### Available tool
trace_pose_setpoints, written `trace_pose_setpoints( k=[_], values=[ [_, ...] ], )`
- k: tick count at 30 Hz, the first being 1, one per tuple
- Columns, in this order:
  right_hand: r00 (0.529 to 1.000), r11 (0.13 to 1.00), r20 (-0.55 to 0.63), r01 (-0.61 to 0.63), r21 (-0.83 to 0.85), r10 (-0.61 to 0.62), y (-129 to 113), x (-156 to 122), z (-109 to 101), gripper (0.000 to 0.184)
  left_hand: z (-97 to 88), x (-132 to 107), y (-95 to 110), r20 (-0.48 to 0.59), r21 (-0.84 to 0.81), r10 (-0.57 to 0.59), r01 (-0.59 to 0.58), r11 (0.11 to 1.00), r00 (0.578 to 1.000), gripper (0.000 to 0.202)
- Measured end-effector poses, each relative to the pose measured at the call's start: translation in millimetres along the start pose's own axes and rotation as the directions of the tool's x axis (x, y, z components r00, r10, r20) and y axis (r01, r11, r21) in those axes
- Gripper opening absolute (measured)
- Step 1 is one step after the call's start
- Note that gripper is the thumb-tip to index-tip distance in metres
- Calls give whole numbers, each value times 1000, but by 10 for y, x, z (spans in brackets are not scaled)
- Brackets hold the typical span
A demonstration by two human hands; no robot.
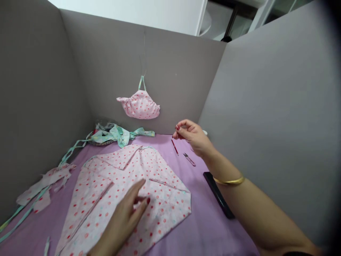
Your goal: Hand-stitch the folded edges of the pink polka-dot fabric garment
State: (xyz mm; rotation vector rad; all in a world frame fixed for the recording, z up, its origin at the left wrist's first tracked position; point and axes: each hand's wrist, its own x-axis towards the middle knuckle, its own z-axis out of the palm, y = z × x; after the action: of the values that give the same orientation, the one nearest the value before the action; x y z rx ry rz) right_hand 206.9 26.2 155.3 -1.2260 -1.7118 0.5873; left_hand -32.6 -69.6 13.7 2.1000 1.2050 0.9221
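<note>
A pink cloth with red dots [133, 199] and pale green edging lies spread out, with folded flaps on its upper part and sides. Over its lower middle is my left hand [125, 213], its thumb and forefinger apart and nothing visible in it. My right hand [194, 137] is raised near the back panel, thumb and fingertips pinched together. Whatever is between them, if anything, is too small to make out. Below that hand lie a red pencil [174, 147] and a pair of thread snips [189, 159].
Grey panels [181, 81] enclose the purple-covered table [202, 227]. A gathered dotted pouch-like piece [141, 106] hangs on the back panel. Green printed fabric [119, 135] is heaped at back left, pink scraps [48, 188] and ties at left. A long black object [218, 195] lies under my right forearm.
</note>
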Motion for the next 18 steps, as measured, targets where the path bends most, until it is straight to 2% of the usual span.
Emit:
trace_pose_setpoints(
  k=[3,5,6,7,9,10,12,15,18],
  values=[
    [997,928,40,45,369,-65,-505,-85,-90,13,-233,503,586,1,-224,-14,13,974,1000,66],
    [993,872,65,59,486,-103,-759,-146,-101,10,-290,797,901,3,-427,36,-31,904,999,77],
    [991,854,65,67,516,-117,-862,-171,-113,8,-289,911,1003,29,-518,70,-44,854,997,76],
    [991,838,60,69,542,-121,-952,-191,-139,7,-274,999,1060,125,-576,101,-11,818,987,68],
    [994,809,44,54,585,-98,-1103,-220,-244,8,-222,1101,1040,299,-591,100,102,800,949,41],
    [996,796,30,46,604,-80,-1170,-231,-325,8,-195,1120,974,341,-578,77,145,803,937,31],
    [998,775,6,42,630,-59,-1285,-252,-523,7,-159,1115,778,332,-562,11,188,806,943,22],
    [998,787,-37,66,613,-55,-1403,-290,-820,19,-182,1060,496,265,-588,-71,219,778,962,21],
    [994,811,-109,75,580,-14,-1444,-326,-994,21,-265,1006,395,243,-646,-127,258,718,962,25]
  ],
)
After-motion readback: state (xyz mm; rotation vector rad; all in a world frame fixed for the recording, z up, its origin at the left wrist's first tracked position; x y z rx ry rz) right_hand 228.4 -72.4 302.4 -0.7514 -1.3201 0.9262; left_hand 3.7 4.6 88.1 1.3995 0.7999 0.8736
